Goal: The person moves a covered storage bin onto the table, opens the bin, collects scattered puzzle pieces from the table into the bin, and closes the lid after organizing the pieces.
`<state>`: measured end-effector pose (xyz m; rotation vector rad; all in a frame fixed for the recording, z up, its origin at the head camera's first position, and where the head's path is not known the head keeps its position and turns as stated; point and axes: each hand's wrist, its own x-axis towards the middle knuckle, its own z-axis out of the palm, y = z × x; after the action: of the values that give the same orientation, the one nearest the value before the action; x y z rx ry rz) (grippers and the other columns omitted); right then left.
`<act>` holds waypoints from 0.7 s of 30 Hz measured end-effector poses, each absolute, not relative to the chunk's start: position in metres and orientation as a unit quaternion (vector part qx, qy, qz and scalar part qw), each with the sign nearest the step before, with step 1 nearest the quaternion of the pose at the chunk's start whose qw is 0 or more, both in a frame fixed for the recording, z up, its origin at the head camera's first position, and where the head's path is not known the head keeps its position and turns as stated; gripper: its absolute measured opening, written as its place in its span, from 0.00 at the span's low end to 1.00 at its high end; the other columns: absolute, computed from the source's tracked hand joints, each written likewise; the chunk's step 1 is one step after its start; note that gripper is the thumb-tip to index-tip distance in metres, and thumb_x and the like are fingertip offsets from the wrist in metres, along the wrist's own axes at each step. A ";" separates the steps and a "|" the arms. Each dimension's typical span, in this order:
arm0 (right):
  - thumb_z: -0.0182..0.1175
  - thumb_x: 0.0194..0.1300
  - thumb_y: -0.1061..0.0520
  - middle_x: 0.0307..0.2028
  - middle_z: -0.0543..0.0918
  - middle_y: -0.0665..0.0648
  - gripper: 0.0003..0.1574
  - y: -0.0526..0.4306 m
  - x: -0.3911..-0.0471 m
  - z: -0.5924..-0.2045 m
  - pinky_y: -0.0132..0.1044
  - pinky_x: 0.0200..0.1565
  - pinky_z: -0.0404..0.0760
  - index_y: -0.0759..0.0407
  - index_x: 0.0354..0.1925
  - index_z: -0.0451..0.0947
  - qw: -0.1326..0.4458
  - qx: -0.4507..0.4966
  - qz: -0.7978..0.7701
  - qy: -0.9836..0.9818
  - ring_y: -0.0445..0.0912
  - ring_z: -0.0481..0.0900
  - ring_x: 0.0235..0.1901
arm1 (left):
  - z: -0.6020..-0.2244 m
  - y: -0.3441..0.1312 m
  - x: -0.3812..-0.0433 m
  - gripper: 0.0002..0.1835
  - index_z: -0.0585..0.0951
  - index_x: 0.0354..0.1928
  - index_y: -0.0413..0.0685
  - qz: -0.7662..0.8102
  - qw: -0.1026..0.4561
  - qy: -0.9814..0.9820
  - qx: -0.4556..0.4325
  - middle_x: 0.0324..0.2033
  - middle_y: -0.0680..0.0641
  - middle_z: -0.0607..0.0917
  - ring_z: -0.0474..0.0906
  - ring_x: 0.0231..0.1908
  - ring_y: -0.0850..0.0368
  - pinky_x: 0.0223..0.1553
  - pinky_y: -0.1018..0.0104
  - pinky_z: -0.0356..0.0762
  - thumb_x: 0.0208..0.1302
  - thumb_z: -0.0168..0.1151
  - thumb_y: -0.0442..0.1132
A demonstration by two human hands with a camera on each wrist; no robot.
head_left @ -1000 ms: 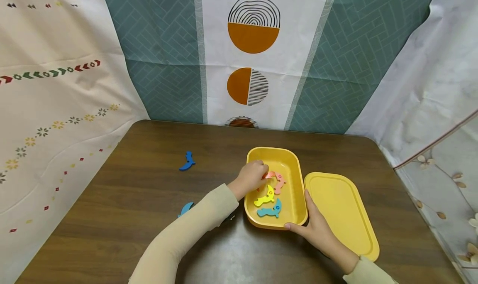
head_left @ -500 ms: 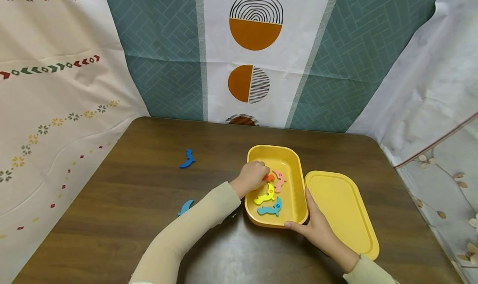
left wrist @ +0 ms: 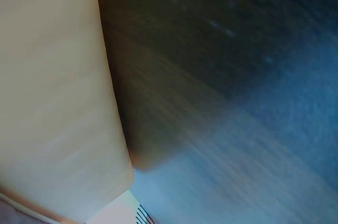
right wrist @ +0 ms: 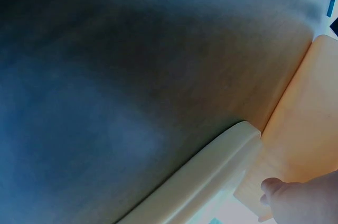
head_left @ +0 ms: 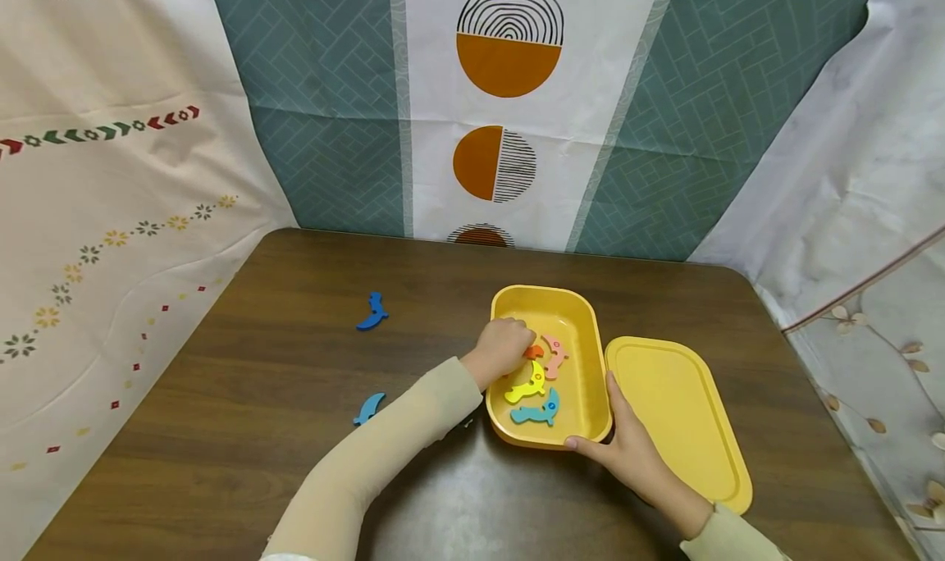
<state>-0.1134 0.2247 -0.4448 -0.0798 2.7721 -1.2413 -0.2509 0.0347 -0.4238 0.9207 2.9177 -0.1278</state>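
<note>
In the head view my left hand (head_left: 504, 349) reaches into a yellow plastic box (head_left: 594, 356) with its fingers curled. A small orange toy piece (head_left: 535, 352) pokes out at the fingertips; the rest of it is hidden. Beside it in the box lie a pink crescent-shaped toy piece (head_left: 555, 356), a yellow one (head_left: 527, 385) and a teal one (head_left: 536, 409). My right hand (head_left: 627, 446) grips the box's near right corner, thumb along the front wall. In the right wrist view part of that hand (right wrist: 301, 200) shows near the box's pale wall (right wrist: 211, 166).
A yellow lid (head_left: 679, 417) lies flat right of the box. Left of it on the brown table (head_left: 258, 364) are a dark blue crescent-shaped piece (head_left: 373, 311) and a light blue one (head_left: 368, 408) partly behind the left sleeve (head_left: 399, 442). The left wrist view is mostly blurred tabletop.
The orange piece at my left fingertips shows a little differently and looks lower. My right hand stays on the box corner. The whole view has shifted slightly.
</note>
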 end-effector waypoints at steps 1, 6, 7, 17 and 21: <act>0.72 0.51 0.45 0.73 0.44 0.71 0.72 0.225 -0.113 -0.445 0.60 0.66 0.54 0.68 0.73 0.35 0.052 -0.027 -0.407 0.912 0.65 0.48 0.71 | -0.424 0.035 -0.251 0.06 0.83 0.39 0.55 -0.044 0.041 0.952 0.300 0.32 0.53 0.81 0.73 0.31 0.59 0.36 0.69 0.75 0.64 0.61 0.46; 0.72 0.51 0.45 0.73 0.44 0.71 0.72 0.225 -0.114 -0.445 0.60 0.66 0.55 0.67 0.73 0.34 0.054 -0.027 -0.404 0.913 0.65 0.48 0.71 | -0.425 0.035 -0.250 0.07 0.83 0.40 0.55 -0.048 0.044 0.953 0.296 0.33 0.53 0.81 0.74 0.32 0.58 0.38 0.68 0.75 0.64 0.61 0.47; 0.72 0.51 0.45 0.73 0.44 0.71 0.72 0.225 -0.114 -0.445 0.60 0.66 0.55 0.67 0.74 0.34 0.054 -0.027 -0.404 0.913 0.65 0.47 0.71 | -0.425 0.035 -0.250 0.08 0.83 0.40 0.55 -0.047 0.044 0.953 0.295 0.33 0.53 0.81 0.74 0.33 0.58 0.39 0.68 0.75 0.64 0.61 0.47; 0.71 0.52 0.45 0.73 0.43 0.70 0.72 0.225 -0.114 -0.445 0.60 0.66 0.55 0.67 0.73 0.34 0.053 -0.026 -0.406 0.912 0.65 0.47 0.71 | -0.423 0.032 -0.250 0.10 0.82 0.42 0.50 -0.005 0.023 0.953 0.302 0.34 0.51 0.81 0.74 0.34 0.57 0.41 0.67 0.75 0.60 0.64 0.45; 0.71 0.52 0.45 0.73 0.44 0.70 0.72 0.225 -0.113 -0.444 0.59 0.66 0.55 0.67 0.74 0.34 0.054 -0.025 -0.408 0.911 0.65 0.48 0.71 | -0.423 0.031 -0.250 0.11 0.82 0.42 0.49 0.040 0.022 0.951 0.305 0.35 0.50 0.81 0.74 0.34 0.57 0.40 0.67 0.75 0.59 0.66 0.43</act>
<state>-0.1131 0.2247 -0.4444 -0.0753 2.7670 -1.2404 -0.2499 0.0306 -0.4226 0.9451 2.9476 0.1228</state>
